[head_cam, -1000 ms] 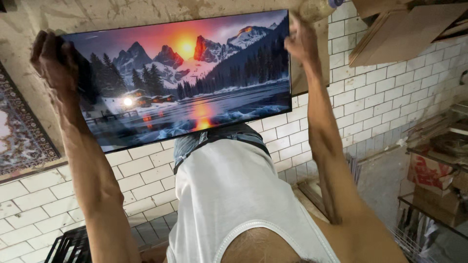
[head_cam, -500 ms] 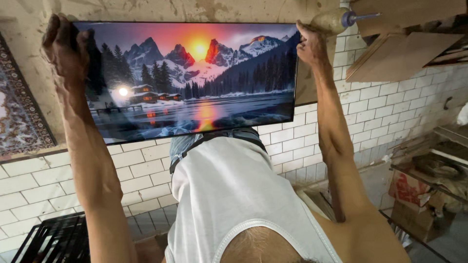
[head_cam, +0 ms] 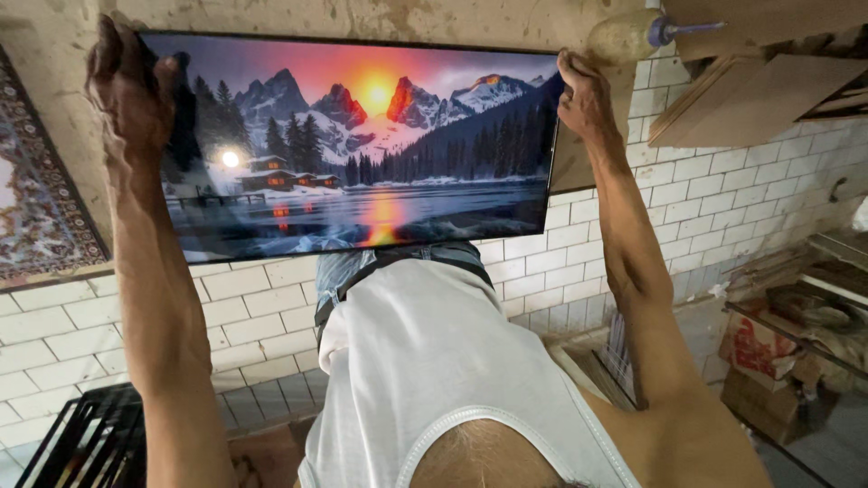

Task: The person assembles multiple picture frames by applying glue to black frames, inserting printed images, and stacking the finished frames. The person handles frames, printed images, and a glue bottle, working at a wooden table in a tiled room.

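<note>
Overhead, our left hand (head_cam: 131, 86) and right hand (head_cam: 586, 98) curl their fingers round the landscape picture's (head_cam: 362, 149) two upper corners, pressing it against the plastered wall (head_cam: 362, 16).

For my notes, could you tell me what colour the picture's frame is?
Black, a thin frame edging the picture, in the head view.

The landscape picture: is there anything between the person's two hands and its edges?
Nothing visible stands between them. The left hand grips the left edge of the landscape picture directly, and the right hand holds its upper right corner. The person's own body is below the picture, not between hands and frame.
</note>
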